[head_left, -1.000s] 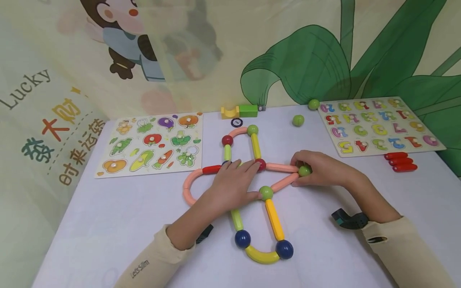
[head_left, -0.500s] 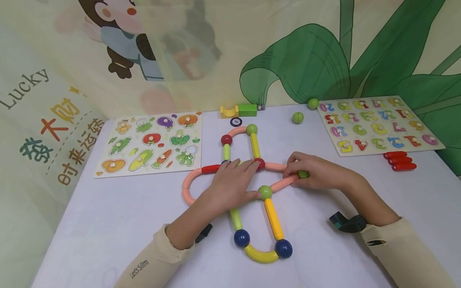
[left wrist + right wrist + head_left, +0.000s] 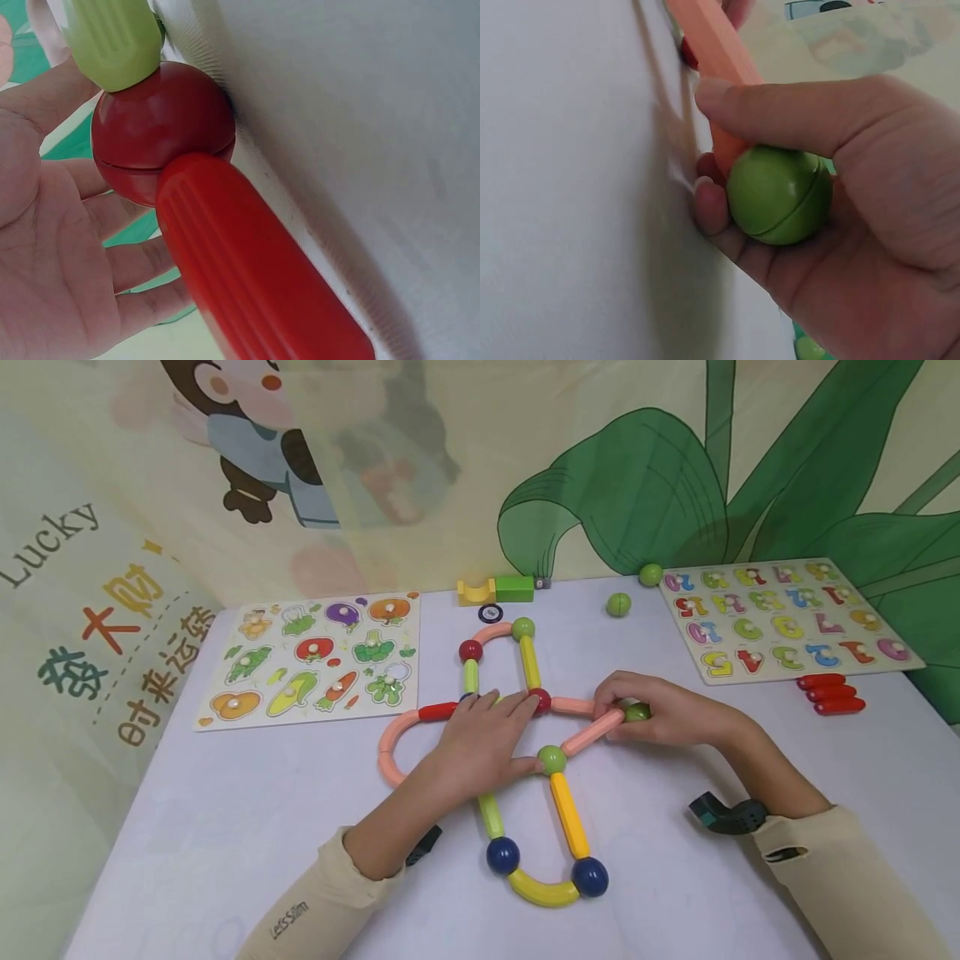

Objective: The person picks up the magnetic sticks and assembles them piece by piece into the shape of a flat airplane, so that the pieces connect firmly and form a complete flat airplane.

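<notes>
My left hand [image 3: 483,743] lies with fingers extended over the middle of a flat figure of magnetic sticks and balls, its thumb touching a green ball [image 3: 552,759]. Beneath that hand, the left wrist view shows a dark red ball [image 3: 165,124] joined to a light green stick [image 3: 116,41] and a red stick [image 3: 240,262]. At the figure's right tip, my right hand [image 3: 667,710] pinches a pink stick [image 3: 716,45], thumb on top, with another green ball [image 3: 780,196] against its curled fingers. The far pink stick [image 3: 572,706] runs from a red ball [image 3: 538,701] under the right fingers.
Behind the figure stand yellow and green blocks [image 3: 513,589]. Two loose green balls, one nearer [image 3: 618,604], lie at the back. A vegetable puzzle board [image 3: 322,718] is left, a number puzzle board [image 3: 810,675] right, with several red sticks [image 3: 834,693] beside it.
My right fingers have moved left from around the green ball onto the pink sticks' ends. The near pink stick's outer end has shifted slightly. My left hand stays in place.
</notes>
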### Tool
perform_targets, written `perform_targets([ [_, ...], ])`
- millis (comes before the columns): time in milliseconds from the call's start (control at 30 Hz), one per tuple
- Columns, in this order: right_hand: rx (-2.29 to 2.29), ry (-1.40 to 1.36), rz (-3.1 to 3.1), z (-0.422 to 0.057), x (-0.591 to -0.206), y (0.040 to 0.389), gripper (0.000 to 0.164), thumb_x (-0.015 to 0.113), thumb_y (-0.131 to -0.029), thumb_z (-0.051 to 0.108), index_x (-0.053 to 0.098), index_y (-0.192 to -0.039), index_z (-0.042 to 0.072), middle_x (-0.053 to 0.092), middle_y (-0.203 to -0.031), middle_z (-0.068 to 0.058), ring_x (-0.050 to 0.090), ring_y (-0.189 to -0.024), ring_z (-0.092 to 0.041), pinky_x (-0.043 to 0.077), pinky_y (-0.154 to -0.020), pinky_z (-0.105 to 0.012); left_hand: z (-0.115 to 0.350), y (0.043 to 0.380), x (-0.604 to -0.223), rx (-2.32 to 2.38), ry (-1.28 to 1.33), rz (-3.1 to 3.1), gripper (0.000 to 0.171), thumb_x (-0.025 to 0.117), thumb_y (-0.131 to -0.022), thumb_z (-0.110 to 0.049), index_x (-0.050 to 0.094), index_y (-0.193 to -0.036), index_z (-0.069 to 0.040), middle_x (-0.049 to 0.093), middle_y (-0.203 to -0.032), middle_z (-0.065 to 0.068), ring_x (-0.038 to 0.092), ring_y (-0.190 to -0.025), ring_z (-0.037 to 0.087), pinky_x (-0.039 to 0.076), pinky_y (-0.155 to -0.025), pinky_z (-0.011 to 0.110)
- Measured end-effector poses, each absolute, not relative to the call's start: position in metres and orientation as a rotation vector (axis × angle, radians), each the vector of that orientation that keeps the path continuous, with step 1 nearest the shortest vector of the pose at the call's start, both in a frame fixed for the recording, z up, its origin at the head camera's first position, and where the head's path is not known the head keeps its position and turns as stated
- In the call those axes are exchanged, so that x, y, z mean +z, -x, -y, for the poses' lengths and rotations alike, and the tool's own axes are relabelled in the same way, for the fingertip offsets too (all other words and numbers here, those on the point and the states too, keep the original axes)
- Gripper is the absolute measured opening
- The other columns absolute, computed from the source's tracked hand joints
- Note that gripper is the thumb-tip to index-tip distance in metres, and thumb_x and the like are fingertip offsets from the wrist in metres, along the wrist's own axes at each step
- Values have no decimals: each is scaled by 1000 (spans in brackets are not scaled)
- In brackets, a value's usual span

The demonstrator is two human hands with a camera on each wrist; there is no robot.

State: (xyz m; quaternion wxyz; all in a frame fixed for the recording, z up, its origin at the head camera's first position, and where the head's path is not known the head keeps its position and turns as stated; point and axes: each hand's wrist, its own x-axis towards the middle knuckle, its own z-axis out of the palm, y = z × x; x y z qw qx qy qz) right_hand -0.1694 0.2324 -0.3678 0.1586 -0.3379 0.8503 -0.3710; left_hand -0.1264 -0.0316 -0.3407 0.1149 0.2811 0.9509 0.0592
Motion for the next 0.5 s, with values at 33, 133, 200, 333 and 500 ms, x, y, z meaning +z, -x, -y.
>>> perform_targets([
  [33,-1068,961,-2430,-232,-369,169,28,72,-76,8,61,-96,23,56,-101,7,49,-95,-12,43,-87,-31,32,126,-341,172,-823,-2786,84,66,-74,-53,31,-141,-17,34,-142,1,29,-128,30,22,-102,49],
  [133,-1088,952,-2427,-233,-371,170,28,73,-75,8,61,-94,24,56,-103,6,49,-96,-12,42,-88,-30,32,126,-341,167,-820,-2786,84,66,-73,-53,31,-141,-17,34,-142,1,29,-128,30,22,-102,50],
  [200,-1135,949,-2400,-234,-372,170,26,72,-76,7,62,-93,24,56,-106,4,49,-99,-13,41,-89,-29,32,126,-341,168,-820,-2786,84,66,-73,-53,32,-141,-17,34,-142,1,29,-128,30,22,-102,50],
  [333,-1270,923,-2292,-239,-375,173,27,69,-76,1,60,-95,18,54,-113,-2,48,-105,-18,38,-93,-28,32,127,-342,168,-829,-2785,84,66,-73,-53,32,-141,-17,34,-142,1,29,-128,30,22,-102,49],
  [500,-1266,858,-2222,-241,-377,174,29,70,-75,1,60,-97,17,51,-121,-3,44,-111,-21,30,-99,-41,32,127,-342,175,-842,-2790,83,66,-73,-52,33,-140,-17,34,-141,2,30,-127,30,23,-102,48],
])
